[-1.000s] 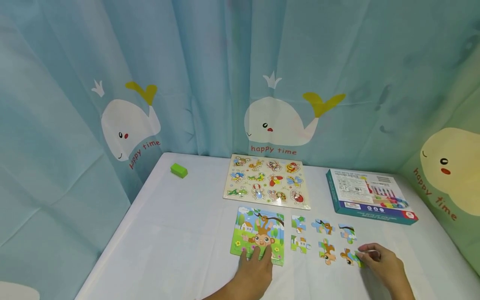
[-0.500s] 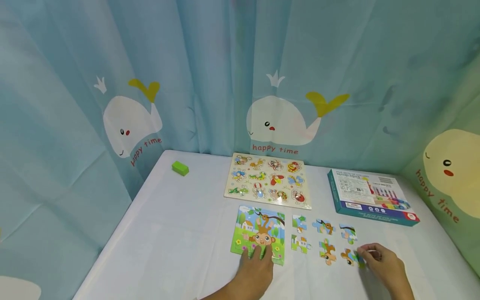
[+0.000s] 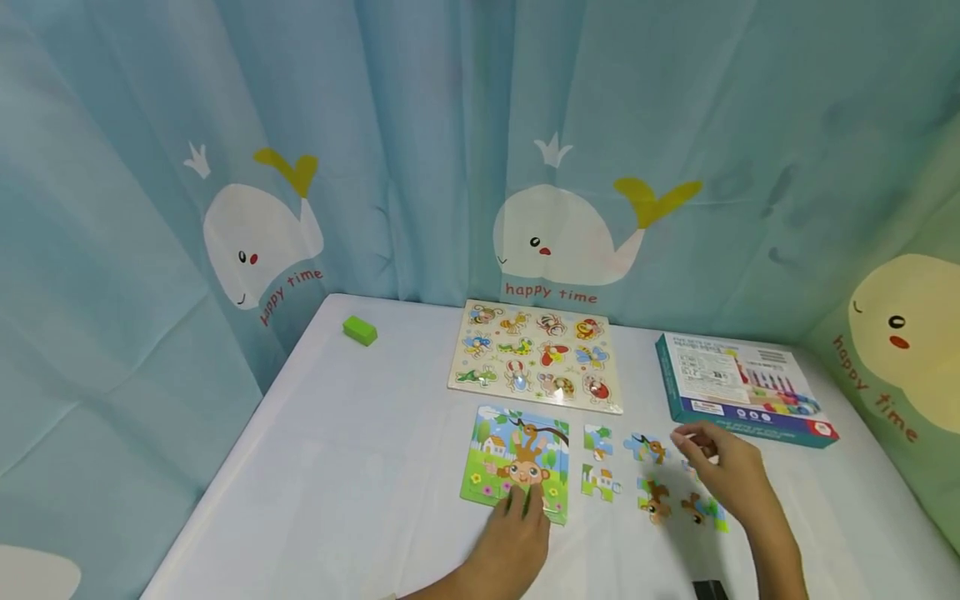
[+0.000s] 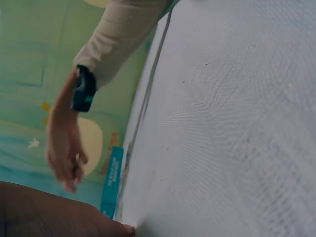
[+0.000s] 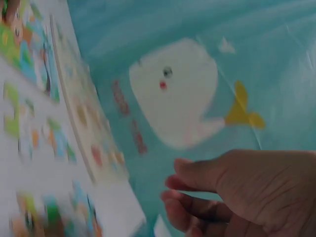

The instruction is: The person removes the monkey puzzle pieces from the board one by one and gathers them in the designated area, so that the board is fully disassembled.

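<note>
My left hand [image 3: 513, 533] rests with its fingertips on the lower edge of a jigsaw board [image 3: 517, 446] showing a monkey hanging from a branch. To its right, several loose jigsaw pieces [image 3: 600, 482] lie in two rows on the white table. Above the right end of these rows hovers my right hand [image 3: 720, 467], hiding most of the far-right piece in the back row. In the right wrist view, that hand's [image 5: 242, 197] fingers are loosely bent, thumb near the index finger, and nothing shows between them. A corner piece [image 3: 720, 518] lies in its shadow.
Behind the jigsaw board lies a wooden insect puzzle [image 3: 536, 357]. A teal-edged box [image 3: 742, 387] stands at the back right, and a green block [image 3: 360, 330] at the far left. Curtains [image 3: 420, 167] printed with whales surround the table [image 3: 360, 467].
My right hand has left the lower-right jigsaw pieces, rising and moving away from me and slightly left. My left hand stays on the board's lower edge.
</note>
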Available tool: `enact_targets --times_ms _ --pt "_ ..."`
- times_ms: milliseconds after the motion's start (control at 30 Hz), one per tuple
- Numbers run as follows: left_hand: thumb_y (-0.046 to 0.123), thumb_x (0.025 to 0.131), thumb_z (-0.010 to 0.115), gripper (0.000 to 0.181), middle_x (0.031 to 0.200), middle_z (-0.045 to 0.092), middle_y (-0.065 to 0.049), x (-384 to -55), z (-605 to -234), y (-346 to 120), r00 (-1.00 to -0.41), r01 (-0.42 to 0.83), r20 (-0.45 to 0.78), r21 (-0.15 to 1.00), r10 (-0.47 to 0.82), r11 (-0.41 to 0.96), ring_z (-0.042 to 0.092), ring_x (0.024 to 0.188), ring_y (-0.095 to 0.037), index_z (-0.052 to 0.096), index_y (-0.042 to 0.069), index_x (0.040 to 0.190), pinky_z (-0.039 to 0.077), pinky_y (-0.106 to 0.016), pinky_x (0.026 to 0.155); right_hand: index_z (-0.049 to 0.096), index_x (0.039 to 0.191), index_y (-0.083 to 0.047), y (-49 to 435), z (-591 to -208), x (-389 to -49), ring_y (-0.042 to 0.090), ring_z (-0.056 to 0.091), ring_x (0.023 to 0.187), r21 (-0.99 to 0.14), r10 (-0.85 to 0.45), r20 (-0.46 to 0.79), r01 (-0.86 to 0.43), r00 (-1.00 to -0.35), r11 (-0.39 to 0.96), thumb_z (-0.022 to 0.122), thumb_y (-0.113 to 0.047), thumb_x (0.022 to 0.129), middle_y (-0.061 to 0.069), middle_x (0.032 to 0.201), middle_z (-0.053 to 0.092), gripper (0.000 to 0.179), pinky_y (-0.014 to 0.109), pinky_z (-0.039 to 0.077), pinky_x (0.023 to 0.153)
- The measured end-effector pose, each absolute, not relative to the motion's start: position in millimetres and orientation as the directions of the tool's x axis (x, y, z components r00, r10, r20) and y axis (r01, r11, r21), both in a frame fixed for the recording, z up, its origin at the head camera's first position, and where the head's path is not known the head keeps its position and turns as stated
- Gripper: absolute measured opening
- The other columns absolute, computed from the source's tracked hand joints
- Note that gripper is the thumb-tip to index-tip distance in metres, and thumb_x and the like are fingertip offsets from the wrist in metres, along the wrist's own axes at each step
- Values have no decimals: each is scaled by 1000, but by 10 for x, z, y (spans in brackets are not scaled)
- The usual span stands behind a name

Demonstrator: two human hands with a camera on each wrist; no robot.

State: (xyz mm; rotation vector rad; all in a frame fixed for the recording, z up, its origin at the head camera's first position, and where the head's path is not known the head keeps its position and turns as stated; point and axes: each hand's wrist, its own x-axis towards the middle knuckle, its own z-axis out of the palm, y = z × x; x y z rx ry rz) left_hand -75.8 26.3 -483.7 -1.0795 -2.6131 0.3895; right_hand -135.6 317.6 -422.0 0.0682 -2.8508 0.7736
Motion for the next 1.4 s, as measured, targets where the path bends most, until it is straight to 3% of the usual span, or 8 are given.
enact_targets --times_ms 233,467,567,667,1000,1200,1400 --pt "33 93 64 31 128 59 -13 -761 -4842 245 -668 654 154 -346 728 673 56 118 -26 70 8 111 53 -23 86 69 106 -4 2519 -4206 -1720 13 62 69 -597 -373 159 -390 -914 701 59 -19 98 7 85 69 19 24 48 57" --pt "39 93 64 35 128 59 -12 -780 -4840 235 -644 679 143 -346 751 648 57 119 -26 68 9 111 53 -22 84 68 110 1 1949 -4255 -1974 19 66 80 -681 -739 5 -544 -673 491 54 -14 101 13 94 71 23 26 53 70" --pt "45 92 63 38 128 58 -10 -800 -4830 222 -651 683 120 -337 749 648 56 119 -23 67 11 110 52 -23 87 69 111 1 1754 -4310 -2077 16 67 84 -685 -814 -72 -565 -576 460 52 -14 101 12 99 72 24 25 53 76" --pt "48 92 62 40 128 56 -7 -813 -4827 212 -658 691 90 -323 748 646 54 118 -20 65 13 111 51 -25 91 69 111 0 1620 -4393 -2149 11 63 82 -681 -838 -141 -562 -527 468 51 -14 102 11 103 72 25 23 51 76" --pt "43 92 63 37 130 52 -6 -838 -4814 195 -654 721 31 -280 756 634 51 117 -19 61 13 113 50 -27 93 70 109 0 1463 -4537 -2219 0 53 76 -718 -819 -172 -499 -548 485 51 -15 102 9 99 72 26 20 48 73" --pt "45 96 58 37 132 51 -7 -839 -4818 191 -660 724 26 -249 751 644 49 124 -21 61 14 116 50 -28 95 71 106 -1 1493 -4616 -2239 6 52 72 -776 -792 -190 -405 -580 483 50 -13 102 9 89 69 24 20 46 67" --pt "47 95 57 43 135 50 -9 -837 -4816 191 -667 717 33 -247 745 652 48 128 -23 60 12 120 49 -29 96 71 108 -1 1528 -4656 -2274 9 53 71 -812 -810 -180 -381 -558 443 49 -12 102 11 89 69 25 20 46 66"
